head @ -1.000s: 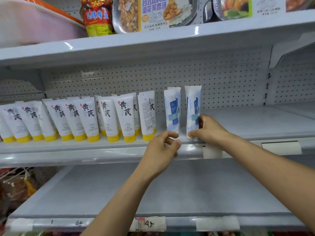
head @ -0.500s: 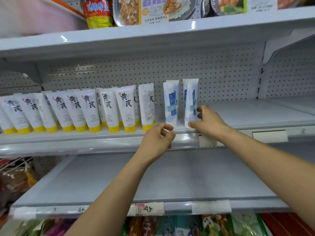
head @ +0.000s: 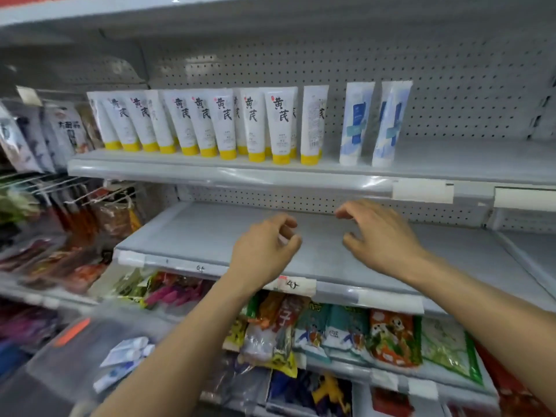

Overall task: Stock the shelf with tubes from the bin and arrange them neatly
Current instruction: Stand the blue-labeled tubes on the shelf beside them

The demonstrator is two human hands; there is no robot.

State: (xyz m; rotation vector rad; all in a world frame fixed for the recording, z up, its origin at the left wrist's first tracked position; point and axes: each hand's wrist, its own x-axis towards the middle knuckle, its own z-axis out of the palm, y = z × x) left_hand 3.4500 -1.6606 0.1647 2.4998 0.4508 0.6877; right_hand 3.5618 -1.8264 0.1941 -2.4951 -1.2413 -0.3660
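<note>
On the grey pegboard-backed shelf [head: 466,159], two white-and-blue plastic tubes [head: 356,123] stand upright; the left hand [head: 264,251] and right hand [head: 380,237] hover below them, apart, fingers loosely curled, holding nothing.

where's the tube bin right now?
Head view, bottom left corner: the clear bin sits down-left of the left hand, beside the snack packets, with blue-and-white tubes lying in it.

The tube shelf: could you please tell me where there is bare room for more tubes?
Bare shelf runs right of the two blue tubes. Left of them the yellow-capped tubes stand packed. The lower shelf is bare too.
</note>
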